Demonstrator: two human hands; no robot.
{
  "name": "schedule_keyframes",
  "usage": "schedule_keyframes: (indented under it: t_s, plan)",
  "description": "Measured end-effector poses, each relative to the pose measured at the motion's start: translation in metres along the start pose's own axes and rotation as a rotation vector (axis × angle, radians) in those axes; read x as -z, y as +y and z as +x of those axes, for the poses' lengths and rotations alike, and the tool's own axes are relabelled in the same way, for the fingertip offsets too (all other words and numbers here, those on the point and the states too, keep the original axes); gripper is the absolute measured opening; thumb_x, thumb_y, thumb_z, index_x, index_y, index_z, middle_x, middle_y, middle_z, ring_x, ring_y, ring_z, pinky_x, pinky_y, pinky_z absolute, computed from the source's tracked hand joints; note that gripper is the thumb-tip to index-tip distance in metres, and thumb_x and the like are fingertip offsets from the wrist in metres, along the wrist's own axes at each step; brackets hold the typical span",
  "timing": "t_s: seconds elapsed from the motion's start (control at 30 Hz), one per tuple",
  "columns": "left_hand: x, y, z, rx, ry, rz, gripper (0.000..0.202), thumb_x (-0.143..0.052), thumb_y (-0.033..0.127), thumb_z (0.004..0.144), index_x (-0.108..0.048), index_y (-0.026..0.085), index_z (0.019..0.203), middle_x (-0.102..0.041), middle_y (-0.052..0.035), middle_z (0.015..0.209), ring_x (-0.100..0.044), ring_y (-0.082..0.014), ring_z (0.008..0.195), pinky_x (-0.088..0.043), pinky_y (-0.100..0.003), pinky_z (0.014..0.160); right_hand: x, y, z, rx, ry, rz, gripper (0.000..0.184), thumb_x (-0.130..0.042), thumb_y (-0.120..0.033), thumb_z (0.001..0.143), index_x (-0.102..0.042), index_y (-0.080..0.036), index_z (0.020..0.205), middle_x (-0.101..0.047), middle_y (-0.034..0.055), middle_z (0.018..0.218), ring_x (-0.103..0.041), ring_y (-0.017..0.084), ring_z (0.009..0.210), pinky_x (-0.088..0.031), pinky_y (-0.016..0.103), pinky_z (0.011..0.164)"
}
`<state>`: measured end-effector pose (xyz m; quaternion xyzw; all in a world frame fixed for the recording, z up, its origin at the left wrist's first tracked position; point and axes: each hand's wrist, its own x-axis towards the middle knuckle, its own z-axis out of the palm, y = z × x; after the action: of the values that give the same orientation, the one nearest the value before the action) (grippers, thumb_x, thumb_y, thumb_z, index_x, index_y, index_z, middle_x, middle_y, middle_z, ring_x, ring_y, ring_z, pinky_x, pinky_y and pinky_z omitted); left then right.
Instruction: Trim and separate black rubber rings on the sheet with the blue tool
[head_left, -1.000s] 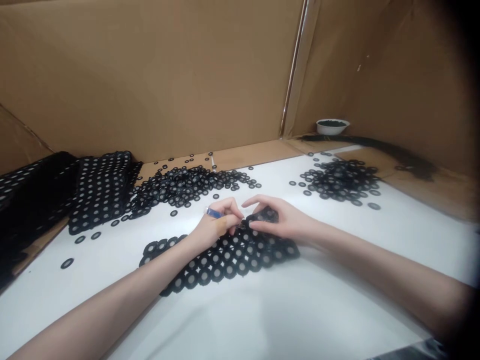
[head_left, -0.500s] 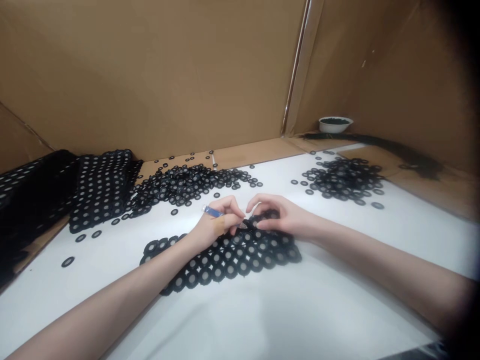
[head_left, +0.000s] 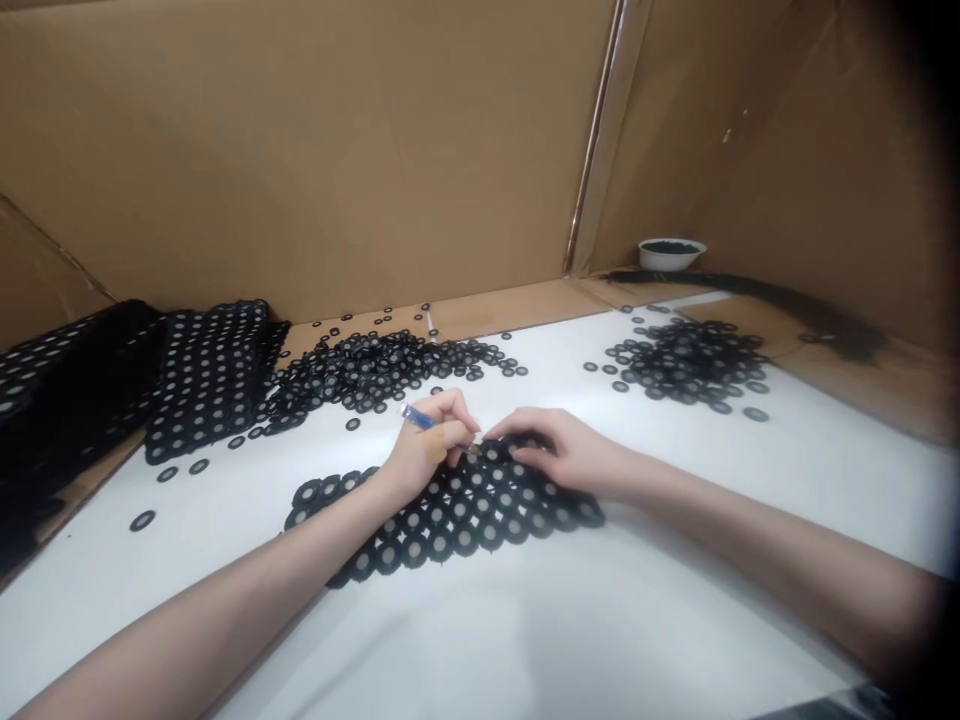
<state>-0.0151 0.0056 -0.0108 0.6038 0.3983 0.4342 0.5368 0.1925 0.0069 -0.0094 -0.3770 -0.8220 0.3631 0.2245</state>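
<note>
**Blue-handled tool at the edge of a black ring sheet**

The left hand grips the blue-handled tool in a narrow pinch, its thin metal tip at the upper edge of the black ring sheet. Just beside it, the right hand lies curled over that same edge, its fingers on the rings; whether they pinch anything cannot be told.

The sheet lies flat on the white worktop, under and between the hands: matte black rings joined edge to edge, each with a grey centre. Two heaps of loose rings lie beyond, and thick stacked ring sheets sit far left. A white bowl of dark bits stands in the corner of the cardboard walls.
</note>
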Motion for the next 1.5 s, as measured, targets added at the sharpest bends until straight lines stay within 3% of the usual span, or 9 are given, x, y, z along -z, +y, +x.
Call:
schedule_keyframes:
  t_s: [0.17, 0.37, 0.67, 0.87, 1.5]
  plan:
    - [-0.0013, 0.0023, -0.0013, -0.004, -0.014, 0.015, 0.006, -0.058, 0.015, 0.065, -0.054, 0.013, 0.062, -0.054, 0.0057, 0.05, -0.045, -0.0035, 0.039, -0.029, -0.015, 0.04, -0.0021, -0.0013, -0.0013, 0.105, 0.031, -0.056, 0.027, -0.051, -0.013, 0.082, -0.065, -0.017, 0.105, -0.063, 0.0057, 0.108, -0.057, 0.017, 0.103, -0.043, 0.037, 0.097]
    - [-0.0025, 0.0049, -0.0023, -0.001, -0.043, 0.044, 0.004, -0.058, 0.015, 0.065, -0.056, 0.013, 0.063, -0.057, 0.0045, 0.051, -0.046, -0.0038, 0.04, -0.03, -0.014, 0.041, -0.0057, -0.0013, 0.0009, 0.091, 0.063, -0.035, 0.02, -0.056, -0.024, 0.084, -0.065, -0.016, 0.1, -0.064, 0.0043, 0.102, -0.057, 0.016, 0.097, -0.043, 0.035, 0.093]
    - [-0.0024, 0.0026, -0.0032, -0.027, -0.026, 0.079, 0.004, -0.058, 0.016, 0.066, -0.056, 0.013, 0.064, -0.057, 0.0048, 0.052, -0.046, -0.0041, 0.042, -0.032, -0.015, 0.044, -0.0076, -0.001, 0.0014, 0.074, 0.058, -0.034, 0.012, -0.055, -0.019, 0.087, -0.063, -0.017, 0.096, -0.065, 0.0012, 0.102, -0.057, 0.013, 0.098, -0.042, 0.031, 0.092]
    - [-0.0029, 0.0018, -0.0025, -0.032, -0.008, 0.092, 0.006, -0.059, 0.018, 0.067, -0.056, 0.014, 0.064, -0.054, 0.0052, 0.053, -0.047, -0.0048, 0.043, -0.032, -0.016, 0.044, -0.0074, 0.0013, 0.0017, 0.146, 0.062, -0.032, 0.01, -0.055, -0.016, 0.086, -0.062, -0.016, 0.093, -0.065, 0.0018, 0.098, -0.058, 0.012, 0.094, -0.043, 0.03, 0.09]
    - [-0.0026, 0.0016, -0.0039, -0.054, 0.001, 0.117, 0.006, -0.059, 0.018, 0.068, -0.056, 0.014, 0.065, -0.05, 0.0056, 0.051, -0.046, -0.0048, 0.044, -0.032, -0.017, 0.046, -0.0069, 0.0027, 0.0015, 0.139, 0.056, -0.036, 0.009, -0.055, -0.02, 0.086, -0.061, -0.016, 0.093, -0.065, 0.0024, 0.098, -0.058, 0.013, 0.093, -0.043, 0.031, 0.09]
